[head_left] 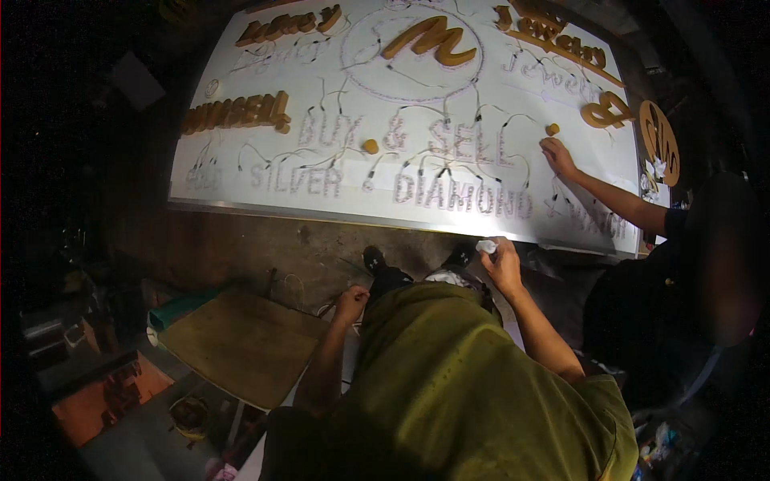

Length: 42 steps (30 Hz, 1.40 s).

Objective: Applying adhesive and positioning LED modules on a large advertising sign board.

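My right hand (504, 270) is just off the near edge of a large white sign board (305, 90), its fingers closed on a small white crumpled wad (486, 247). Down by my left thigh, my left hand (350, 305) is closed; whatever its fingers hold, if anything, is too small to make out. Clear-and-pink outlined letters (461, 194) with short black-jointed wires cover the board. Gold raised letters (290, 26) lie along its far and left parts, with a gold script letter (429, 44) inside a circle.
At the right, a co-worker's hand (559, 156) touches the board beside a small gold piece (553, 129). Another gold piece (370, 147) sits mid-board. A round gold disc (659, 143) leans past the right edge. Left of me is a brown panel (241, 345) with a green roll (186, 307).
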### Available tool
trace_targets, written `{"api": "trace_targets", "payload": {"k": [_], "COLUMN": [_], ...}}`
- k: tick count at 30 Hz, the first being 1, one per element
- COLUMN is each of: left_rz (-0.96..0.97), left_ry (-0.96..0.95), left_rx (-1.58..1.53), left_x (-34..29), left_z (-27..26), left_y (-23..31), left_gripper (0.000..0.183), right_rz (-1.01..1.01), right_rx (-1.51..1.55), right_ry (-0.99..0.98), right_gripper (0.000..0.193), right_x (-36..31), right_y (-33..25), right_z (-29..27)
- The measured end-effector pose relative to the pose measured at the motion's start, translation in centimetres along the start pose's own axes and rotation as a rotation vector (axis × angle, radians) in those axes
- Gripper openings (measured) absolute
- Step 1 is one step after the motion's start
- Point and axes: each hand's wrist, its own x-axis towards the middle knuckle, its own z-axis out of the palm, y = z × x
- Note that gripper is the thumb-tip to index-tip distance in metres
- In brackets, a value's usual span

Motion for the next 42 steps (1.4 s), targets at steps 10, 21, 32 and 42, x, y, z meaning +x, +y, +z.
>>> {"api": "trace_targets", "payload": {"k": [10,21,32,42], "left_rz": [0.013,0.136,0.076,0.183], "left_ry": [0.077,0.19,0.172,0.18], "left_rx": [-0.048,0.039,0.122,0.217], "left_x": [1.5,3.7,4.4,9.6], "left_z": [-13.3,-19.1,-22.6,-26.4], "left_y": [-5.5,-2.1,2.5,5.1], "left_gripper": [0.016,0.018,0.021,0.02], "right_rz": [-0.015,-0.004,0.039,0.135], "right_rx": [0.083,0.165,0.121,0.15], "right_ry": [-0.106,-0.078,0.052,0.202], "right_gripper": [0.034,0.035,0.036,0.035], "right_x": [-3.0,0.8,6.9,10.5], "right_y": [-11.7,-15.3,-15.1,-15.3], "right_z": [11.2,14.1,16.7,19.0]}}
